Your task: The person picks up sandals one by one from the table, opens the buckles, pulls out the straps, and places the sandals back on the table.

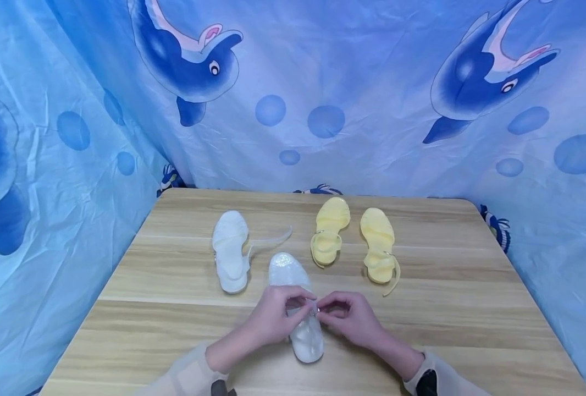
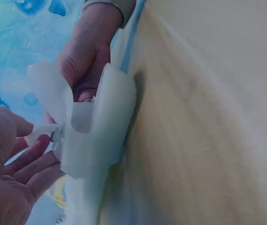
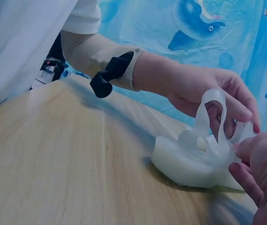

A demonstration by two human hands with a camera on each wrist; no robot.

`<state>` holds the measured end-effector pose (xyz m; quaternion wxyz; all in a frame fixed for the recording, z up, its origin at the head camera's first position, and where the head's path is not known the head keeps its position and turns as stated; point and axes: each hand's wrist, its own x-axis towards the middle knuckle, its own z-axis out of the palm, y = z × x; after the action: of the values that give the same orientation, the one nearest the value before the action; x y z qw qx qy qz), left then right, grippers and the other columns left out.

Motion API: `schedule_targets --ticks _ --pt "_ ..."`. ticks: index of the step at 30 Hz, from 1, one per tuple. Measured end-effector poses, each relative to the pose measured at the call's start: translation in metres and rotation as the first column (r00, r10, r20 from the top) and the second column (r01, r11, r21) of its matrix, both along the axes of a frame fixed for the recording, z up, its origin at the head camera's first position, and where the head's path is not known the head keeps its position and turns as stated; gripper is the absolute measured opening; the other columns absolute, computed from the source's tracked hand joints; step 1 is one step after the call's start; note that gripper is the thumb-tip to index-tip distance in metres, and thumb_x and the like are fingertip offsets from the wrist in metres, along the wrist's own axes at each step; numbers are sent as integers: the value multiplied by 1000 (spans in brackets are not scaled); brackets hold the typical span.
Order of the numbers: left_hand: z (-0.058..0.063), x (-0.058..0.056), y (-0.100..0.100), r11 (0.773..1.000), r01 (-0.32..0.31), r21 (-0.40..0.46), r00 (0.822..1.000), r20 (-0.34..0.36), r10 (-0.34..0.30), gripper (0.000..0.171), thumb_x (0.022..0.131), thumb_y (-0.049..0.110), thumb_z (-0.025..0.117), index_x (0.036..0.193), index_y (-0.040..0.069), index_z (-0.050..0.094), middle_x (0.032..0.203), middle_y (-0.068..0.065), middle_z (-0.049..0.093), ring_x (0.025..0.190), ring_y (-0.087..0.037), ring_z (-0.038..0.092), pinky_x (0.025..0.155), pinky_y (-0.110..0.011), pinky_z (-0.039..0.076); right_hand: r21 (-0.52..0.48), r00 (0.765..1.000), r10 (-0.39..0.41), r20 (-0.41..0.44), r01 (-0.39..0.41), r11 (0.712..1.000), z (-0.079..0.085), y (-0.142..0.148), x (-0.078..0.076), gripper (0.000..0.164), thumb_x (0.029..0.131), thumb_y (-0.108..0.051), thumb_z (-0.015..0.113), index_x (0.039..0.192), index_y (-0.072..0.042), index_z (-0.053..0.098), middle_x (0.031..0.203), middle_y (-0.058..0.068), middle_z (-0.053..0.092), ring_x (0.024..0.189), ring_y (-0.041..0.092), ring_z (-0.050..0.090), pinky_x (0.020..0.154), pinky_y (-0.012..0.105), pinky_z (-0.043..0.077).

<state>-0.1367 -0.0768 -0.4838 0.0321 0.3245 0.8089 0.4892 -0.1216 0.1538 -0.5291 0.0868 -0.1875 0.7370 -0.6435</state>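
A translucent white sandal (image 1: 307, 341) lies on the table with its heel toward me. My left hand (image 1: 275, 313) reaches over its middle and pinches the ankle strap between thumb and fingers. From the other side, my right hand (image 1: 349, 318) pinches the same strap at the small metal buckle (image 2: 54, 133). The strap (image 3: 213, 98) stands up in a loop above the heel in the right wrist view. Part of the sandal's middle is hidden behind my left hand.
A second white sandal (image 1: 231, 253) lies to the left, its loose strap (image 1: 271, 240) stretched rightward. Two yellow sandals, one (image 1: 330, 231) nearer the middle and one (image 1: 379, 245) farther right, lie toward the back of the wooden table (image 1: 451, 286). A blue dolphin-print curtain (image 1: 372, 71) surrounds the table.
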Motion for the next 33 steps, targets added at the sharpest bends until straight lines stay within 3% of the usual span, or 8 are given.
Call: schedule_targets --ticks 3,7,13,18,25,29,33 --pt "4 -1 1 994 4 -110 993 -118 -17 10 91 7 78 102 8 78 96 -2 81 88 -5 75 84 -15 62 -20 1000 29 -7 -29 999 0 -2 0 27 87 2 82 112 6 73 108 26 75 91 7 75 83 32 67" --pt "10 -2 3 965 -8 -263 967 -249 -60 11 87 15 84 94 12 75 88 2 79 82 -5 73 78 -13 60 8 999 31 -43 -31 999 -2 -3 -1 27 85 1 84 110 6 75 103 24 76 86 7 75 79 31 67" --pt "16 -1 5 953 -6 -302 950 -300 -89 13 89 11 83 102 9 81 94 -1 82 88 -10 78 81 -16 62 61 997 16 -79 -11 998 -1 -3 -2 21 88 -5 84 108 -1 78 102 17 79 88 6 75 79 32 67" --pt "13 -1 4 963 -6 -270 928 -361 -95 10 90 11 83 99 9 82 91 -1 83 86 -10 79 81 -15 62 54 998 30 -58 -27 998 2 -1 -3 19 91 -5 82 109 -2 77 105 17 79 92 4 74 82 32 67" --pt "1 -1 0 994 15 -112 871 -486 -68 11 85 7 86 95 7 82 87 -1 83 82 -9 79 81 -13 61 28 998 57 -24 -57 998 0 1 -3 19 91 -5 82 109 -1 76 107 19 78 95 7 74 82 33 67" --pt "-7 0 1 999 31 -33 879 -476 -43 10 88 4 83 96 6 79 88 -3 82 84 -11 80 83 -14 61 23 999 44 -15 -44 999 0 2 -3 20 91 -6 82 109 0 76 106 20 78 95 9 75 82 33 67" --pt "-8 -1 4 999 28 -19 890 -455 -33 10 91 4 80 99 8 75 90 -2 82 87 -11 80 84 -14 61 27 999 18 -31 -17 999 0 2 -3 20 90 -6 83 108 -1 76 103 19 78 91 7 74 77 33 67"
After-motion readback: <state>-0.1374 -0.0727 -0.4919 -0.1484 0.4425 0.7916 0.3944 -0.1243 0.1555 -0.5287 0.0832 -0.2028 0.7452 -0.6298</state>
